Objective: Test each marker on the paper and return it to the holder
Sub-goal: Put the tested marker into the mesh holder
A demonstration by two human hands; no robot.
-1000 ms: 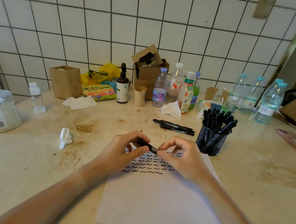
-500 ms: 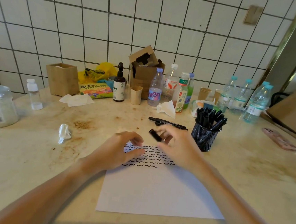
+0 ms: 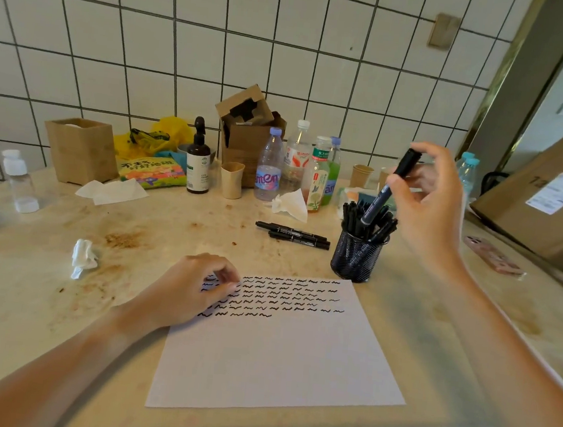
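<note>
1. Right hand [image 3: 428, 207] grips a black marker [image 3: 387, 189], tilted, lower end among the markers in the mesh holder [image 3: 355, 258]
2. Left hand [image 3: 193, 291] loosely curled, holding nothing, resting on the paper's [image 3: 276, 357] far left corner over the squiggles
3. Two markers [image 3: 293, 234] lie on the table [image 3: 42, 293] left of the holder
</note>
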